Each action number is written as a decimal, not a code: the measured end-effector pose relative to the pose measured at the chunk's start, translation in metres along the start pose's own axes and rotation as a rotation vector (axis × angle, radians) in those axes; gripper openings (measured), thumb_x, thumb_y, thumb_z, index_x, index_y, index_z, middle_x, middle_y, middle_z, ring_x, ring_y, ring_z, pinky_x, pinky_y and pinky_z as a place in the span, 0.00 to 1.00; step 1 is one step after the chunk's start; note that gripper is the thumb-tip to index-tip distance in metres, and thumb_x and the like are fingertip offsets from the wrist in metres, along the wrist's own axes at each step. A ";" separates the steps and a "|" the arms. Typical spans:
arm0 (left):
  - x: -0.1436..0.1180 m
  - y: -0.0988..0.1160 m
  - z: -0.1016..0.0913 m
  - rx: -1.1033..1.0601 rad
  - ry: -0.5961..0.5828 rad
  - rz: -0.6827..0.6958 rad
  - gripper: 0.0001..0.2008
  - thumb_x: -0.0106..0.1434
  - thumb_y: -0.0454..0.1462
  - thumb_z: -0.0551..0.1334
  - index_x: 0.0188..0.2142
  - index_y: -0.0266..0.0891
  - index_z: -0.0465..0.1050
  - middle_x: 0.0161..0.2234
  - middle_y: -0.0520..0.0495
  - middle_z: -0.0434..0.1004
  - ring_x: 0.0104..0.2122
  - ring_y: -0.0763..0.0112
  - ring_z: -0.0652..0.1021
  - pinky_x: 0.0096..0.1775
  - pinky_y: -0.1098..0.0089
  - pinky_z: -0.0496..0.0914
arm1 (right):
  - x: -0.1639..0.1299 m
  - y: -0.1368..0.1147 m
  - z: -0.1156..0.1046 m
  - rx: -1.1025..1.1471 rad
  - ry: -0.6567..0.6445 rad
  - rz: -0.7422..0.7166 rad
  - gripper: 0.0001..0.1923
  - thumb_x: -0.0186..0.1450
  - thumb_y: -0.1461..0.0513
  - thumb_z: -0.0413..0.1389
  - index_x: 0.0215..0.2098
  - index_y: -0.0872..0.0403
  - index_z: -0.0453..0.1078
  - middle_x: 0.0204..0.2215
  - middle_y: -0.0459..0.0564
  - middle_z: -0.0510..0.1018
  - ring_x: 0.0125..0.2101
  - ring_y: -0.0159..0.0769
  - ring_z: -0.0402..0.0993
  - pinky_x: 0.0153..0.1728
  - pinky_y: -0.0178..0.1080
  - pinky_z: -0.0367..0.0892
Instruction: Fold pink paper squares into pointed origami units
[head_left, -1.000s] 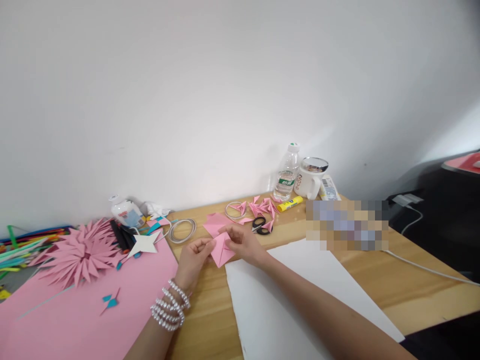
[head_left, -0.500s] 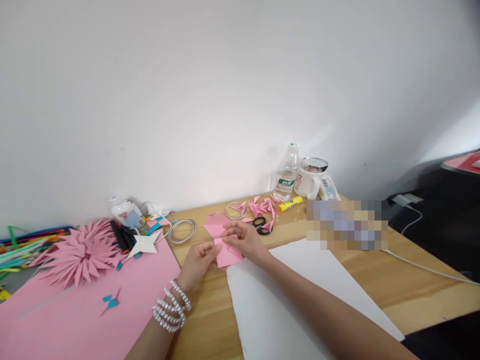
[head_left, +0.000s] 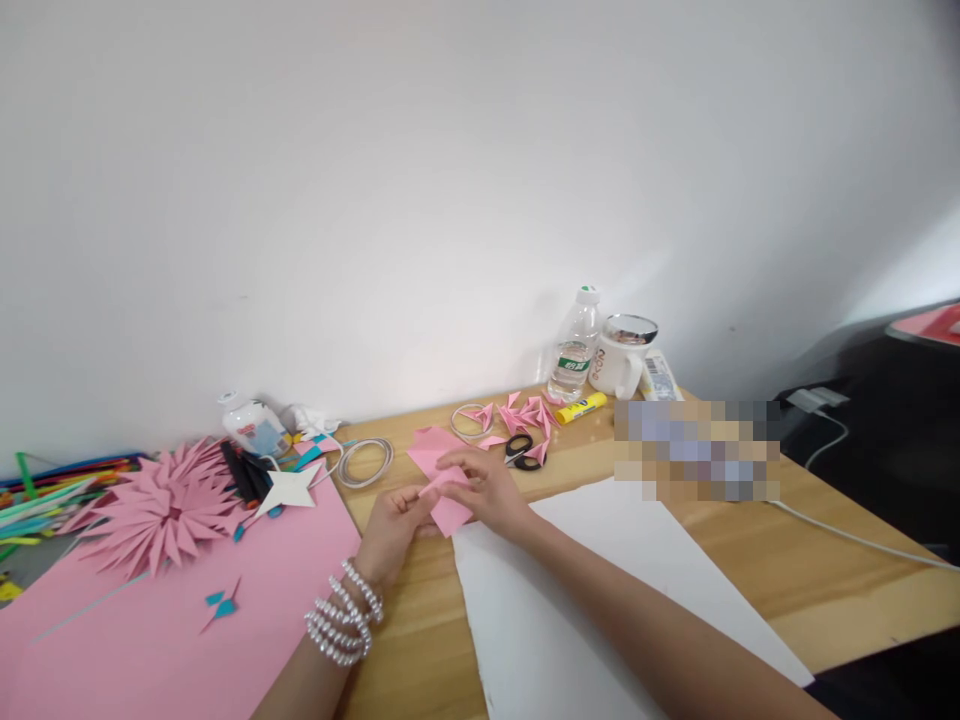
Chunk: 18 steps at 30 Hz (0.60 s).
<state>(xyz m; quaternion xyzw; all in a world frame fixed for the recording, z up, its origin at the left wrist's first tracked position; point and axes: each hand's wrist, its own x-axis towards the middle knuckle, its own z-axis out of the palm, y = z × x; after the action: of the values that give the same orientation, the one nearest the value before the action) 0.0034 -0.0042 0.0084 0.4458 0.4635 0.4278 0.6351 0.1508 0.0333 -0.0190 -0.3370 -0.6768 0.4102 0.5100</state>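
Both hands meet over the near middle of the wooden desk (head_left: pixel 825 590). Left hand (head_left: pixel 391 525), beaded bracelets (head_left: pixel 341 615) on its wrist, pinches the left edge of a small pink folded paper (head_left: pixel 450 510) between thumb and fingers. Right hand (head_left: pixel 487 487) lies over the same piece from the right, fingers pressed down on its upper fold, so both hands are closed on the paper. The piece sits low, at or just above the desk surface, at the top left corner of a large white sheet (head_left: pixel 600 590). Just behind it lies a loose pink square (head_left: pixel 429 447). Further back: black-handled scissors (head_left: pixel 519 450) among small pink folded points (head_left: pixel 525 412), a yellow glue stick (head_left: pixel 579 407), a water bottle (head_left: pixel 574 345), a white mug (head_left: pixel 621 360). Left: large pink sheet (head_left: pixel 150 620), pink paper flower (head_left: pixel 161 505), white paper star (head_left: pixel 289 490), wire ring (head_left: pixel 364 461).
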 end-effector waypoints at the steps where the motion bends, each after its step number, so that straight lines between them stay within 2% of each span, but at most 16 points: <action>1: 0.001 0.000 -0.001 -0.026 0.030 0.009 0.12 0.51 0.41 0.64 0.29 0.33 0.75 0.25 0.44 0.78 0.27 0.68 0.76 0.31 0.68 0.70 | -0.001 -0.001 0.000 -0.058 0.021 -0.046 0.08 0.54 0.59 0.59 0.32 0.51 0.70 0.39 0.51 0.71 0.42 0.38 0.66 0.42 0.42 0.61; 4: 0.002 0.000 -0.003 -0.087 0.086 0.029 0.13 0.51 0.41 0.64 0.32 0.32 0.75 0.28 0.43 0.78 0.29 0.66 0.77 0.32 0.68 0.71 | -0.003 -0.003 -0.001 -0.170 0.033 -0.149 0.07 0.52 0.61 0.60 0.31 0.50 0.71 0.45 0.51 0.66 0.47 0.40 0.61 0.47 0.44 0.57; 7: 0.003 0.001 -0.004 -0.115 0.071 0.027 0.13 0.52 0.40 0.64 0.33 0.32 0.75 0.28 0.43 0.78 0.30 0.66 0.77 0.34 0.67 0.71 | -0.005 -0.001 0.000 -0.224 0.001 -0.204 0.10 0.52 0.64 0.59 0.33 0.49 0.71 0.46 0.51 0.64 0.47 0.40 0.61 0.47 0.43 0.58; 11: 0.002 0.002 -0.003 -0.115 0.055 0.019 0.13 0.51 0.40 0.64 0.32 0.32 0.75 0.27 0.43 0.78 0.30 0.65 0.77 0.35 0.65 0.71 | -0.004 0.001 0.001 -0.205 -0.038 -0.187 0.12 0.53 0.67 0.58 0.36 0.50 0.71 0.45 0.52 0.64 0.44 0.38 0.63 0.44 0.41 0.61; 18: 0.003 0.001 -0.002 -0.107 0.030 0.054 0.10 0.53 0.39 0.63 0.31 0.32 0.75 0.28 0.44 0.78 0.31 0.66 0.76 0.37 0.66 0.70 | -0.001 0.000 -0.002 -0.222 -0.028 -0.204 0.13 0.53 0.67 0.57 0.37 0.50 0.70 0.45 0.51 0.68 0.46 0.39 0.64 0.47 0.42 0.59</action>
<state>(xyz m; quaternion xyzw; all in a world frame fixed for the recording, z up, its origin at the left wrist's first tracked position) 0.0021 -0.0009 0.0089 0.4170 0.4374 0.4756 0.6393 0.1528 0.0327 -0.0191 -0.3150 -0.7556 0.2836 0.4994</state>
